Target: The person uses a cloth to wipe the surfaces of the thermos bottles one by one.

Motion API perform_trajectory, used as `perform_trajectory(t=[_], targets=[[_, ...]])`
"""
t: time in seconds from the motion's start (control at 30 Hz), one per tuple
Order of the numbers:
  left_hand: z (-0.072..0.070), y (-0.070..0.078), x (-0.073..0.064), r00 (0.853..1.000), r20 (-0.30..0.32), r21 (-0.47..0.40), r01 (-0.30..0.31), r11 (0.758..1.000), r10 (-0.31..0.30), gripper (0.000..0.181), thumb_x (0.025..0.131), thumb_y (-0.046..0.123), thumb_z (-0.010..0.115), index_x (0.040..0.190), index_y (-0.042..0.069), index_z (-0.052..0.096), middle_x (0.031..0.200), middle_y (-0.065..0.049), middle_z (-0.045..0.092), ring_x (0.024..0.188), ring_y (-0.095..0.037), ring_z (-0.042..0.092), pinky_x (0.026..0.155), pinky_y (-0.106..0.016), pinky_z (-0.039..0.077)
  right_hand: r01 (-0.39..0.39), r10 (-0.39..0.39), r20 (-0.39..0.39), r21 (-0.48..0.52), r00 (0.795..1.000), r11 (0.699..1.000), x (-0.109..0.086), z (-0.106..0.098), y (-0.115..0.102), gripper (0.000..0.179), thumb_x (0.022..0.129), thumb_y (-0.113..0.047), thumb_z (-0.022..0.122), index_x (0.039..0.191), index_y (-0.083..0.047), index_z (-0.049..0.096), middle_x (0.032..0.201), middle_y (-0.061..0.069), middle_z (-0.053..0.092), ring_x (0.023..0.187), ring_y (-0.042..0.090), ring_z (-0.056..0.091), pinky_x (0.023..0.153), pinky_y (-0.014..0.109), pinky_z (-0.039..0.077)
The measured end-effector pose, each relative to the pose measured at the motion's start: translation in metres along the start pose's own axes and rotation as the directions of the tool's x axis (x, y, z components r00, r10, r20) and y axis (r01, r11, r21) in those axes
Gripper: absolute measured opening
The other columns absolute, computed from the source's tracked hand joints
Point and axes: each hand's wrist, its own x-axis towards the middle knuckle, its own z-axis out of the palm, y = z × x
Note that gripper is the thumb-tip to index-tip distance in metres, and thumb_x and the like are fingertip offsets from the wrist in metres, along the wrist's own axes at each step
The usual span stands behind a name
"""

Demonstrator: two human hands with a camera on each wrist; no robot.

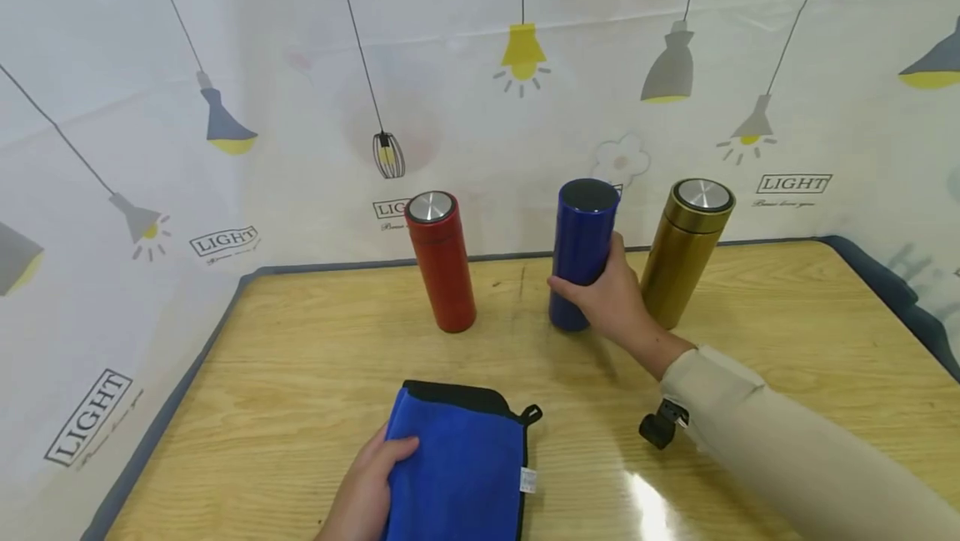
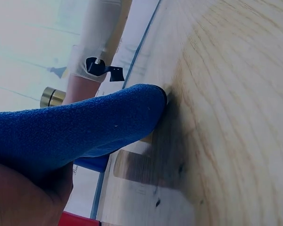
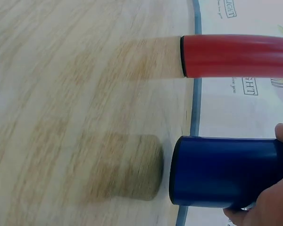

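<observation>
Three tall cylindrical flasks stand in a row at the back. My right hand point(image 1: 611, 295) grips the middle one, a blue flask point(image 1: 581, 253) with a dark top, its fingers wrapped around the body. In the right wrist view, a narrow gap shows between the blue flask's base point(image 3: 179, 172) and its reflection. To its left is a red flask point(image 1: 442, 266) with a silver lid disc. A gold flask point(image 1: 686, 262) stands just right of my hand. Nearer the front, my left hand point(image 1: 367, 483) holds a folded blue cloth point(image 1: 457, 462) with black edging, a loop and a white tag.
A wood-grain table point(image 1: 300, 408) lies under everything, with a dark blue border along its edges. Behind it hangs a pale backdrop point(image 1: 465, 107) printed with lamps. A black strapped device point(image 1: 660, 426) sits at my right wrist, below the beige sleeve point(image 1: 795, 433).
</observation>
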Motion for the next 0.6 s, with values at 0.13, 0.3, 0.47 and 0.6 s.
perform_trajectory(t=[0.13,0.3,0.47,0.6], targets=[[-0.001,0.001,-0.001,1.0,0.023,-0.026,0.02,0.999,-0.019,0.064,0.103,0.023,0.038,0.158,0.001,0.015,0.152,-0.025,0.043,0.111,-0.014,0.062,0.092,-0.032,0.052,-0.012,0.012,0.005,0.006,1.0,1.0,0.003,0.001,0.002,0.096,0.084,-0.029,0.081,0.153,-0.009,0.017,0.151,0.021,0.042,0.135,0.04,0.048,0.109,0.06,0.04],[-0.003,0.004,-0.001,0.995,0.09,-0.054,0.057,0.997,-0.052,0.065,0.104,0.025,0.036,0.159,0.003,0.011,0.158,-0.025,0.033,0.117,-0.015,0.059,0.098,-0.036,0.051,-0.021,0.021,0.017,0.0,1.0,1.0,0.004,0.003,0.006,0.098,0.084,-0.03,0.08,0.154,-0.01,0.015,0.152,0.021,0.041,0.137,0.039,0.047,0.11,0.061,0.04],[-0.002,0.004,-0.001,0.992,0.119,-0.071,0.054,0.996,-0.045,0.065,0.104,0.025,0.036,0.16,0.005,0.008,0.16,-0.024,0.027,0.122,-0.016,0.056,0.101,-0.036,0.05,-0.011,0.012,0.027,-0.018,1.0,1.0,0.003,0.004,0.01,0.099,0.085,-0.032,0.08,0.155,-0.011,0.013,0.154,0.019,0.039,0.139,0.039,0.045,0.111,0.061,0.038],[-0.002,0.002,0.0,0.994,0.106,-0.066,0.028,0.997,-0.021,0.065,0.104,0.024,0.036,0.16,0.005,0.009,0.161,-0.024,0.026,0.126,-0.016,0.053,0.104,-0.036,0.048,-0.009,0.009,0.036,-0.02,0.999,1.0,0.003,0.007,0.013,0.1,0.085,-0.032,0.08,0.155,-0.011,0.012,0.154,0.02,0.038,0.139,0.039,0.044,0.111,0.062,0.038]])
